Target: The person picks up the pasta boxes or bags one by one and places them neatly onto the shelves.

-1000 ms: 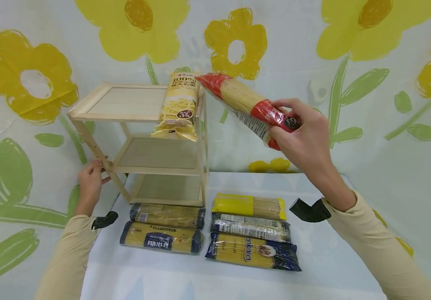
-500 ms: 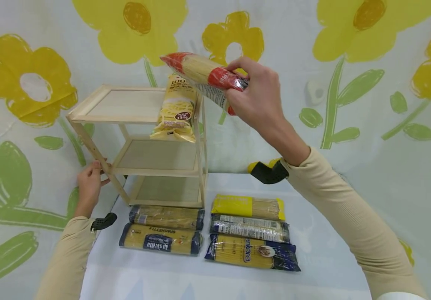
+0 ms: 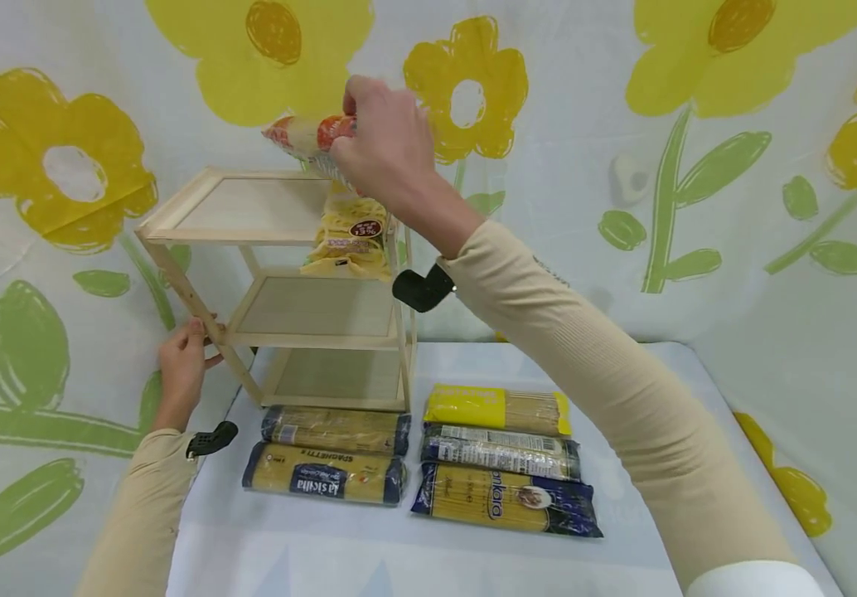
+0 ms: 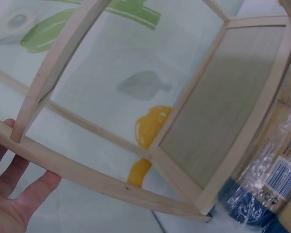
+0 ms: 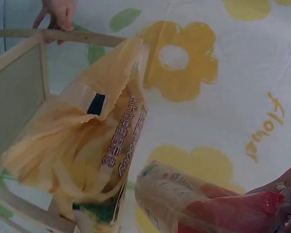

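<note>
A three-tier wooden shelf rack [image 3: 249, 206] stands at the back left in the head view. My left hand [image 3: 182, 358] grips its slanting side post at middle-tier height; in the left wrist view, fingers [image 4: 36, 191] show along the post. Above the top tier, my right hand [image 3: 391, 145] holds a clear pasta packet with red bands [image 3: 297, 135] by one end, partly hidden behind the hand. Just below it, a yellow pasta bag [image 3: 350, 236] lies at the right end of the top tier, overhanging the front edge. In the right wrist view, the red-banded packet [image 5: 208, 206] is beside that bag [image 5: 82, 141].
Two dark-ended spaghetti packets [image 3: 324, 473] lie on the white table [image 3: 324, 547] before the rack. To their right lie a yellow packet [image 3: 466, 406], a clear labelled packet [image 3: 499, 452] and a blue-ended packet [image 3: 503, 502]. A flower-print cloth [image 3: 548, 207] hangs behind.
My right hand has carried the red-banded packet leftward and up, from right of the rack to above its top tier. The left hand has stayed on the post.
</note>
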A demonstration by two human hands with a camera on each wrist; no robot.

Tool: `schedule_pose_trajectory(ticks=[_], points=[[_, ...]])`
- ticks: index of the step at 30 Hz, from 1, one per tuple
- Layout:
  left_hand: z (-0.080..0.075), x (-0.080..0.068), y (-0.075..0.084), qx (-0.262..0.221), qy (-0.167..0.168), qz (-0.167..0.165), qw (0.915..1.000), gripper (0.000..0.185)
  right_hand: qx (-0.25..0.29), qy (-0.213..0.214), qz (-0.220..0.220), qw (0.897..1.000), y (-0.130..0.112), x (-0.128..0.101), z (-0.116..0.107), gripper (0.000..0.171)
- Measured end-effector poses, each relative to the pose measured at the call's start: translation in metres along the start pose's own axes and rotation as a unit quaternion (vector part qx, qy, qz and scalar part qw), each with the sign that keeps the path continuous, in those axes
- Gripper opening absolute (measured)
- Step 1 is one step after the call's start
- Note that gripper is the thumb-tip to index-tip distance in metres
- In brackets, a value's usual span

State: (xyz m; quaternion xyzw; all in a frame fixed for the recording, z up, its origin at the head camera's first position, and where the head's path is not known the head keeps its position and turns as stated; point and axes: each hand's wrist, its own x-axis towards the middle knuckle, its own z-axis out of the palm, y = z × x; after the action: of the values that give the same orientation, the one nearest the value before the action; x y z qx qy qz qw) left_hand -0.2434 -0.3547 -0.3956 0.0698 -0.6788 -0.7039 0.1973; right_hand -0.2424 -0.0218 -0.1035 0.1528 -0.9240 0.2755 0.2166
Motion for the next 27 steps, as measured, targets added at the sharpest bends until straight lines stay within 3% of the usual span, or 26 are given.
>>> schedule_pose_trajectory(ticks=[2, 11, 15, 19, 23, 27], points=[[0.0, 0.0, 0.0, 0.002, 0.002, 0.0, 1.0, 0.038, -0.014, -0.011, 0.005, 1.0, -0.007, 0.006, 0.007, 0.006], [-0.002, -0.004, 0.0, 0.012, -0.001, 0.001, 0.9999, 0.04, -0.047, -0.072, 0.038, 0.996, -0.029, 0.014, 0.037, 0.006], [-0.003, -0.005, -0.001, 0.018, 0.001, -0.003, 0.9998, 0.039, -0.054, -0.079, 0.036, 0.995, -0.034, 0.01, 0.047, 0.025], [-0.005, -0.004, 0.0, 0.01, 0.01, -0.003, 0.9999, 0.037, -0.072, -0.119, 0.0, 0.99, -0.044, 0.002, 0.053, 0.024], [-0.004, -0.005, 0.001, 0.013, 0.004, 0.002, 0.9999, 0.038, -0.108, -0.161, -0.036, 0.98, -0.056, -0.008, 0.062, 0.008], [-0.001, -0.005, 0.002, 0.014, -0.002, 0.001, 0.9999, 0.041, -0.167, -0.177, -0.093, 0.966, -0.06, -0.018, 0.068, 0.015]])
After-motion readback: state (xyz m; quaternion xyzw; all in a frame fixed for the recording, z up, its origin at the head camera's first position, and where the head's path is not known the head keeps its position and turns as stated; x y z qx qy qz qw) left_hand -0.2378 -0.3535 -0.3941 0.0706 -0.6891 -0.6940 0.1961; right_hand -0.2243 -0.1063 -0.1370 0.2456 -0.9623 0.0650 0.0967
